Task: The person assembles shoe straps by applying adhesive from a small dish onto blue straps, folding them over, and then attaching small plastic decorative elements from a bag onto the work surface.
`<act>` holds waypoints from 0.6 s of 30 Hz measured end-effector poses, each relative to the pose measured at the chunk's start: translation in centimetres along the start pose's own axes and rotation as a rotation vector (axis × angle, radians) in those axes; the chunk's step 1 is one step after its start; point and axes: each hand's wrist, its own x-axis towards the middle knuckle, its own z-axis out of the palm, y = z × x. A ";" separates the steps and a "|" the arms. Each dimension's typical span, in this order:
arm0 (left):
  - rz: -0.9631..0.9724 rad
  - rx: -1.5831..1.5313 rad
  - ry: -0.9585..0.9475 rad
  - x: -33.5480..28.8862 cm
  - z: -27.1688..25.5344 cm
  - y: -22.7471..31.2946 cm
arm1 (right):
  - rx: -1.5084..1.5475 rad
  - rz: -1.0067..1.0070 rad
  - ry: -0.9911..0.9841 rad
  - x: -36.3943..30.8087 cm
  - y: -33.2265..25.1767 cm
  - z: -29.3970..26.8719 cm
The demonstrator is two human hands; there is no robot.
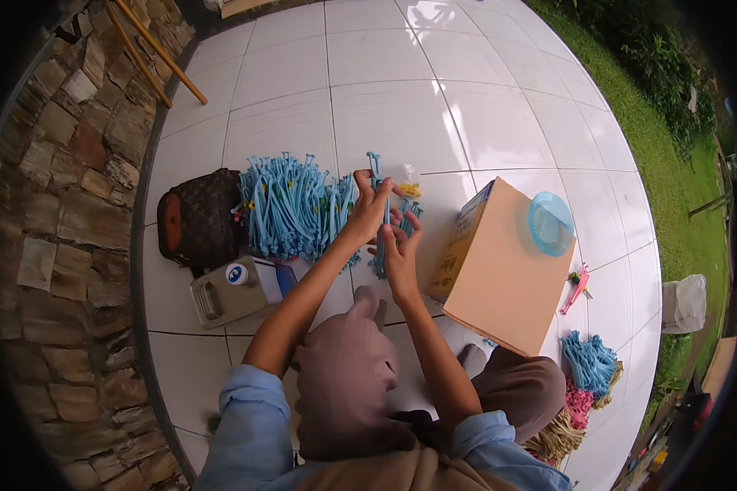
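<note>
In front of me, my left hand (370, 211) is closed around the upper part of a slim bundle of light blue cords (375, 166), held lengthwise. Their flared tips stick out above the fingers. Just below and to the right, my right hand (400, 255) has its thumb and fingers bent against the lower part of the same bundle; its exact hold is partly hidden. To the left lies a large pile of similar blue cords (291, 209), with some yellow and green bits among them. Behind my right fingers, a smaller group of blue cords (412, 214) is partly covered.
Left are a brown patterned bag (201, 214) and a metal tin (207, 303) with a round white-and-blue container (237, 274). A cardboard box (499, 270) bearing a clear blue bowl (551, 224) stands right. Beyond lie pink-handled cutters (577, 288) and blue bundles (590, 362). Yellow pieces (409, 189) sit ahead.
</note>
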 end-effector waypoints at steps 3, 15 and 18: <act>-0.386 -0.120 0.020 1.7 -0.3 -8.3 | -0.094 0.204 0.104 1.2 6.2 -2.7; -0.069 0.326 0.103 3.9 0.4 -17.8 | -1.015 -0.003 0.375 5.5 12.4 -6.0; 0.057 0.170 0.227 7.2 -0.9 -14.0 | -0.815 -0.109 0.460 8.4 8.9 -2.8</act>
